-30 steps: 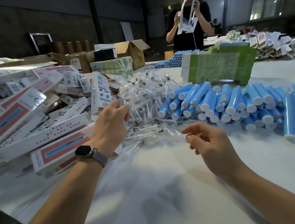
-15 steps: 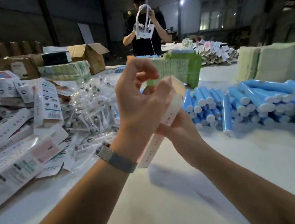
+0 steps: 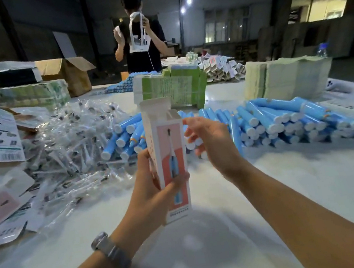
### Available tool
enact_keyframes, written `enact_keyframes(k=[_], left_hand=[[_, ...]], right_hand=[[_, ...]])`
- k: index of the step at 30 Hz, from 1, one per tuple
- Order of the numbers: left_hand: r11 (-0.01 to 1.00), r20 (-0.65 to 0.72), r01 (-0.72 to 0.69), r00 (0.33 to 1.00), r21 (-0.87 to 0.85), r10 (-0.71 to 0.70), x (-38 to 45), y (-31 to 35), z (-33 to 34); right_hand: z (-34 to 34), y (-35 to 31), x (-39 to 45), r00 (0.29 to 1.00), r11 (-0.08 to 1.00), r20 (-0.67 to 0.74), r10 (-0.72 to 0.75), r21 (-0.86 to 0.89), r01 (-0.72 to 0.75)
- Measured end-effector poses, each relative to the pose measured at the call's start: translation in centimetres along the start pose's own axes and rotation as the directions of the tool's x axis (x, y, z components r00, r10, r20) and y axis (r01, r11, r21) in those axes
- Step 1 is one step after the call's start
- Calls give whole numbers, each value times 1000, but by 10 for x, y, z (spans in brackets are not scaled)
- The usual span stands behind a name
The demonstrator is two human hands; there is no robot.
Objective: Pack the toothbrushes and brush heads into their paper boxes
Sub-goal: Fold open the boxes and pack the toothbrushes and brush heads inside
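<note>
arms: bare to past the elbows, no sleeves showing
left wrist: watch (image 3: 110, 252) on grey band
hands: no gloves

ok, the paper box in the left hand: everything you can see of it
The paper box is a tall, narrow white carton whose front panel shows a blue toothbrush on pink. It stands upright above the table, top flap open; its inside is hidden. The left hand grips its lower half. The right hand hovers beside it, open.
</note>
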State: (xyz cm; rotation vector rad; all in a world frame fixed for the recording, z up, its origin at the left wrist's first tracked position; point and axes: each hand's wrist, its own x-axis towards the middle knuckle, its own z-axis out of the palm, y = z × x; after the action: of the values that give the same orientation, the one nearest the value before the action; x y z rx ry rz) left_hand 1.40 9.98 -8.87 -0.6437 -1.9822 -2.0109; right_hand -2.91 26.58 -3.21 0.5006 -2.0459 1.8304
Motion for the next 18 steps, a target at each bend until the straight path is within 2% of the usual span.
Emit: enact_keyframes(k=[1,2,3,4,5,6,7,11,16,18], left_hand=[[1000,5,-2,1000,1,2,-1,0,2],[1000,19,-2,1000,-2,2,-3,0,3],[1000,36,-2,999,-4,3,-4,-1,4],[1000,48,-8,999,1,8,-5,0,5],[1000,57,-18,998,13,17,-5,1,5],[999,66,-28,997,21,27,-5,2,5],[999,76,-36,997,22,34,-6,4,5],[997,98,-71,993,27,68,-8,5,6],[995,81,-87,993,45,83,-7,3,3],[997,34,-75,997,24,74,-4,3,1]], right_hand=[[-9,9,6,985,985,-170,-23,-173,-7],[-22,20,12,955,918,-290,-57,-391,-64],[-37,31,15,937,788,-345,-55,-591,-171],[-50,42,15,929,635,-370,-11,-720,-279],[-62,52,15,921,508,-387,45,-785,-355],[-71,60,13,912,436,-400,88,-808,-396],[-77,67,13,905,423,-410,113,-804,-417],[-86,71,20,877,553,-443,188,-690,-467],[-79,48,20,843,665,-480,242,-551,-504],[-65,25,22,878,847,-419,229,-358,-392]])
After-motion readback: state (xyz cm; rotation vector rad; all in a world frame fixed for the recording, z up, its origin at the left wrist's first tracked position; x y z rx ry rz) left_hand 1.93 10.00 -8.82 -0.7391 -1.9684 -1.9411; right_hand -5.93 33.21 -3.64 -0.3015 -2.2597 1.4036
